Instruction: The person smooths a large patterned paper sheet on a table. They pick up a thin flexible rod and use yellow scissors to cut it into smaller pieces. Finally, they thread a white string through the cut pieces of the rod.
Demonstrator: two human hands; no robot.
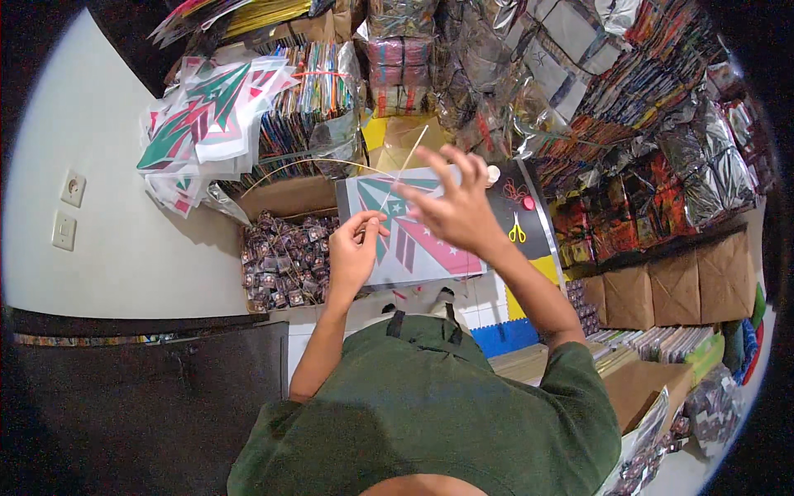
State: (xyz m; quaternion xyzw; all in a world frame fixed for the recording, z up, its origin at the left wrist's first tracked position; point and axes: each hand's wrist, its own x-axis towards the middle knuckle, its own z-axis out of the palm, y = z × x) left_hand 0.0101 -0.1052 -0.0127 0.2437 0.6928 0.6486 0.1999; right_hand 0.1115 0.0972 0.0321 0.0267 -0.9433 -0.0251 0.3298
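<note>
My left hand [353, 255] is closed in a pinch at the lower end of a thin pale stick [416, 146], which leans up to the right. My right hand [456, 205] is above the sheet with its fingers spread, slightly blurred, and appears to hold nothing. A second thin, curved strip [310, 159] arcs from the box at the left toward the stick; where they meet is hard to make out. Beneath both hands lies a printed kite-like sheet [441, 250] with green, red and white shapes and stars, on a dark board [542, 244].
Yellow scissors [516, 231], red string [514, 192] and a small red spool [528, 202] lie right of the sheet. A box of small wound bundles [285, 269] stands at left, below similar printed sheets [211, 116]. Wrapped stacks [653, 91] crowd the back and right.
</note>
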